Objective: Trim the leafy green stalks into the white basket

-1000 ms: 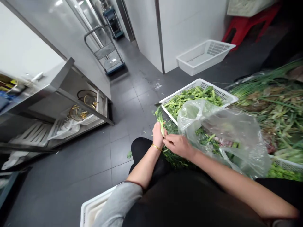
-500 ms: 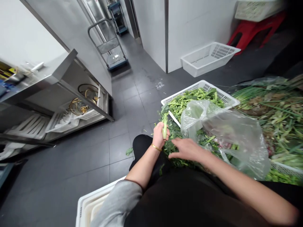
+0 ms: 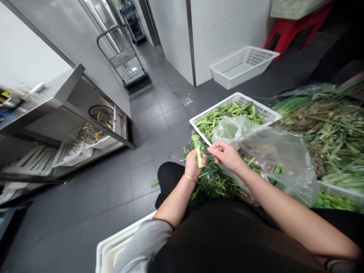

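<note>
Head-camera view, looking down at a seated person's lap. The **left hand** point(image 3: 193, 165), wearing a **gold bangle** point(image 3: 189, 177), is closed around a **green vegetable stalk** point(image 3: 198, 153), which stands nearly upright above the fist. The **right hand** point(image 3: 224, 155) is just beside the stalk, its fingers loosely curled; whether it grips anything cannot be told. Below the hands lies a **heap of dark leafy greens** point(image 3: 216, 182). To the right, a **clear plastic bag** point(image 3: 274, 159) partly covers a **white plastic basket** point(image 3: 239, 97) of trimmed green stems, and a **pile of long green stalks** point(image 3: 327, 125) lies further right. On the left stands a **stainless steel bench** point(image 3: 54, 89); a **red stool** point(image 3: 292, 26) stands in the far corner.
</note>
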Action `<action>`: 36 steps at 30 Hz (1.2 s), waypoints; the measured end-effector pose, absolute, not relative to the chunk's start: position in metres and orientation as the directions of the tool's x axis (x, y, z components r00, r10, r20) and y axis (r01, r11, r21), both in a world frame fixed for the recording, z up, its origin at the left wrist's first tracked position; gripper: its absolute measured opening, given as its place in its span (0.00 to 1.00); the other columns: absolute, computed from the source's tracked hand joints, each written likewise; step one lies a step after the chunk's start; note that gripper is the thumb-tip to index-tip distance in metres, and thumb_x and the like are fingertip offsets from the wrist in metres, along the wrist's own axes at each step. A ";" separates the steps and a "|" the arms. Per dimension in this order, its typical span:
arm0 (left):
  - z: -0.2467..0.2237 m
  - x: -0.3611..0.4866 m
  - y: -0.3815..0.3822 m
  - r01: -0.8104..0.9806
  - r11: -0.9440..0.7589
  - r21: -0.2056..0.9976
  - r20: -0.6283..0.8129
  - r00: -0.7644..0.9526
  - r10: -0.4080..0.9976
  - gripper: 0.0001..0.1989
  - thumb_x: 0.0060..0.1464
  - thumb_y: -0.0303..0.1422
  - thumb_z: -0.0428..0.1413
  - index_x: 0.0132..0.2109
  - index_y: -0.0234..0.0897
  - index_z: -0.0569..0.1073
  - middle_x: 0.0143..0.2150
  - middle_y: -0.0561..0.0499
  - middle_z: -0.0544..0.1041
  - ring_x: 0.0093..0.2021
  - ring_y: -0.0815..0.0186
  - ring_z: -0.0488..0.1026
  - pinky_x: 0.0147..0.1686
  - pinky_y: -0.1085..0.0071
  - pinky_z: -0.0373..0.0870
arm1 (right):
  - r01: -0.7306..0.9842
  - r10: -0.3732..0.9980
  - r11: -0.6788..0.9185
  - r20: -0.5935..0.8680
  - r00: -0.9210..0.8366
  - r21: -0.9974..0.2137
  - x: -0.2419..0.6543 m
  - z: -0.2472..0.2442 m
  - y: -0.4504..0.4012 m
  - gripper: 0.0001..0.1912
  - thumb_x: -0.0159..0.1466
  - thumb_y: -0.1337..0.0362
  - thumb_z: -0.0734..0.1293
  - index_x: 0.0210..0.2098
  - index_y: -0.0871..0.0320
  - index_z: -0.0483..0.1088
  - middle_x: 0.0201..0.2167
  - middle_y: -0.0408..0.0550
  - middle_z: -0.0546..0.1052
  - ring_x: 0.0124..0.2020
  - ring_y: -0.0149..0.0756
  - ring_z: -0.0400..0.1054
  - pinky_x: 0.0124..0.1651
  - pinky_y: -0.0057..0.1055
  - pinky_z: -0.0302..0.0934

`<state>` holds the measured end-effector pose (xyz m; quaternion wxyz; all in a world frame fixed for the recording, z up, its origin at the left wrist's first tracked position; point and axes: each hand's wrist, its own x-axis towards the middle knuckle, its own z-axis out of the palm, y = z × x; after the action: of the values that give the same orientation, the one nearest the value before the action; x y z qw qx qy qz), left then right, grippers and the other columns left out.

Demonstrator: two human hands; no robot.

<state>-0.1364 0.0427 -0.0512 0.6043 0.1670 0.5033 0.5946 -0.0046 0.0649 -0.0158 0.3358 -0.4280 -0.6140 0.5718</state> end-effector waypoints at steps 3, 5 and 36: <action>-0.048 -0.130 0.034 -0.481 0.183 0.857 -0.293 -0.163 0.942 0.18 0.47 0.46 0.57 0.31 0.36 0.63 0.20 0.56 0.68 0.13 0.74 0.61 0.13 0.77 0.52 | 0.203 0.891 0.074 -0.027 -0.453 -0.976 -0.002 -0.021 0.080 0.19 0.58 0.48 0.65 0.25 0.57 0.64 0.13 0.38 0.66 0.16 0.27 0.58 0.23 0.26 0.54; -0.046 -0.128 0.031 -0.439 0.171 0.882 -0.254 -0.136 0.958 0.20 0.46 0.48 0.58 0.31 0.36 0.63 0.20 0.55 0.69 0.13 0.74 0.62 0.13 0.77 0.52 | 0.166 0.907 0.156 0.074 -0.415 -0.974 0.000 -0.025 0.087 0.20 0.60 0.48 0.63 0.21 0.57 0.62 0.14 0.39 0.65 0.18 0.26 0.58 0.26 0.26 0.55; -0.095 -0.133 0.034 -0.456 0.461 0.761 -0.604 -0.242 0.759 0.16 0.45 0.31 0.62 0.23 0.34 0.61 0.17 0.58 0.63 0.18 0.74 0.65 0.23 0.76 0.66 | 0.337 0.978 0.210 0.196 -0.076 -0.918 0.011 -0.003 0.065 0.18 0.59 0.49 0.65 0.22 0.56 0.68 0.21 0.50 0.74 0.24 0.37 0.67 0.33 0.35 0.62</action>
<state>-0.1330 0.0338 -0.0949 0.6028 0.1249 0.6057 0.5041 0.0110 0.0651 -0.0027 0.4441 -0.5147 -0.6386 0.3607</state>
